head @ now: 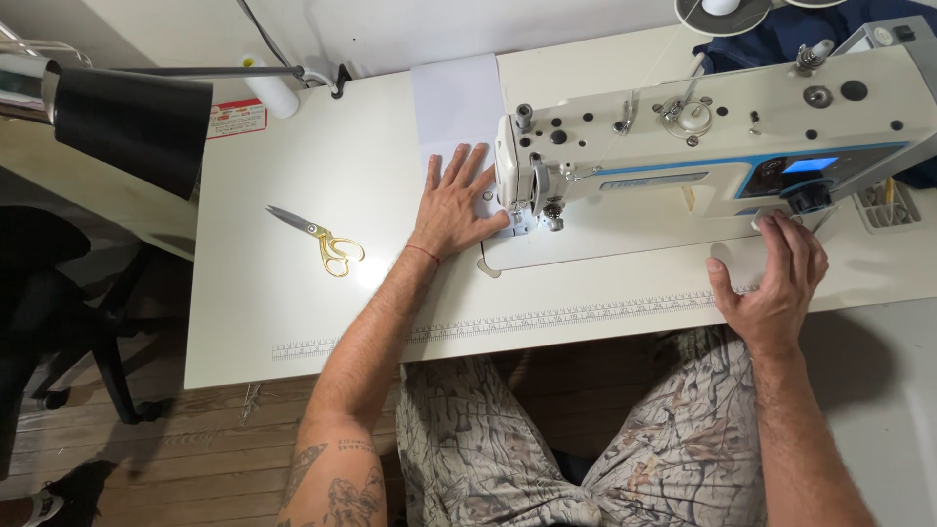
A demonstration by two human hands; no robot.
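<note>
The sewing machine (703, 146) hides the needle and the near end of the white cloth (457, 107) just beyond the left hand (457, 207). By the right hand (776, 283), the machine's far end runs off the picture's right edge. Its screen is too small to read. The dark cloth (781, 34) behind is cut off at the top.

The picture is bright and sharp. A glare spot lies on the white surface (293, 322) near the scissors (322, 239); the floor (176, 449) is dim, edges slightly bent.
</note>
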